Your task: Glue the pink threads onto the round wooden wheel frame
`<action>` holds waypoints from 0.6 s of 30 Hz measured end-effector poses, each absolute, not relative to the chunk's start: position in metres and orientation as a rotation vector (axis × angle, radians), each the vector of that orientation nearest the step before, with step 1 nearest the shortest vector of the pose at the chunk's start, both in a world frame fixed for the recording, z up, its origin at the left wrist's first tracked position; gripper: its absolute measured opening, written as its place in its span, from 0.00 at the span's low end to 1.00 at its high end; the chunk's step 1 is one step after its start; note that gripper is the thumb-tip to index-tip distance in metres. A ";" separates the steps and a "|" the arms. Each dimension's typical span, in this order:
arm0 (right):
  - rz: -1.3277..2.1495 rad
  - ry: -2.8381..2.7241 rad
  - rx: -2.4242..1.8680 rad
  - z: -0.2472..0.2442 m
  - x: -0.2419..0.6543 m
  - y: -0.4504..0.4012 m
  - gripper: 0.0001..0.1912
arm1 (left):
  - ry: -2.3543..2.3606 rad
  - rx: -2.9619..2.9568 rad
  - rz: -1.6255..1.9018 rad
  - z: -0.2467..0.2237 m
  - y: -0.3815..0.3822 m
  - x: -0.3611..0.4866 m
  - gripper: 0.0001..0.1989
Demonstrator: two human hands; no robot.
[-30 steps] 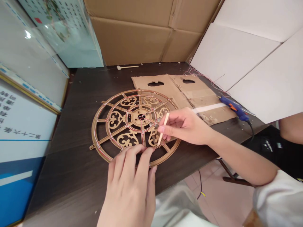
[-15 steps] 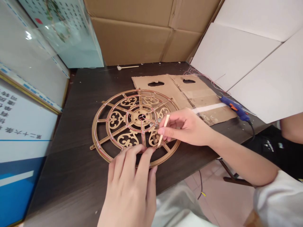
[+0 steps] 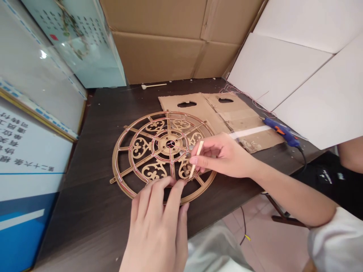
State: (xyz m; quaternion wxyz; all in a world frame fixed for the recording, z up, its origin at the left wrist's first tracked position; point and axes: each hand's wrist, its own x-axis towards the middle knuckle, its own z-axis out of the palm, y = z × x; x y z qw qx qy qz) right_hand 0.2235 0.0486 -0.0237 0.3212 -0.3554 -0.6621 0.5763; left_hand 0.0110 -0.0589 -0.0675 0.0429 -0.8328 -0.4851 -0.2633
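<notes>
Item: one wheel-shaped frame (image 3: 160,144), flat on the table (image 3: 93,158), beneath my left fingertips and reaching away beyond both hands; its far part overlaps the cardboard (image 3: 195,109).
Item: thin red and white wire (image 3: 172,166), running along rings and spokes ahead of my left hand.
Item: my left hand (image 3: 157,223), fingers bent over the near rim; whether it pinches or merely presses, I cannot tell.
Item: my right hand (image 3: 218,158), holding a pale stick (image 3: 196,159) between thumb and fingers, slanted, tip down at a ring just beside my left index fingertip. Tip contact with the wire: too small to tell.
Item: one glue gun (image 3: 282,132), right of my right hand, beyond the forearm.
Handling note, my judgement: steady the frame with the left, press lightly with the tip, keep fingertips clear of any warm glue, and avoid levering the thin scrollwork.
</notes>
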 end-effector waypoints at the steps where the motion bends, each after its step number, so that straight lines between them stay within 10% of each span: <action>1: 1.513 -1.745 -0.931 -0.024 0.224 0.049 0.14 | -1.481 -2.549 -0.803 -0.067 -0.059 0.011 0.17; 18: 0.971 -2.148 -0.667 -0.023 0.226 0.049 0.08 | -1.525 -2.538 -0.837 -0.068 -0.060 0.013 0.15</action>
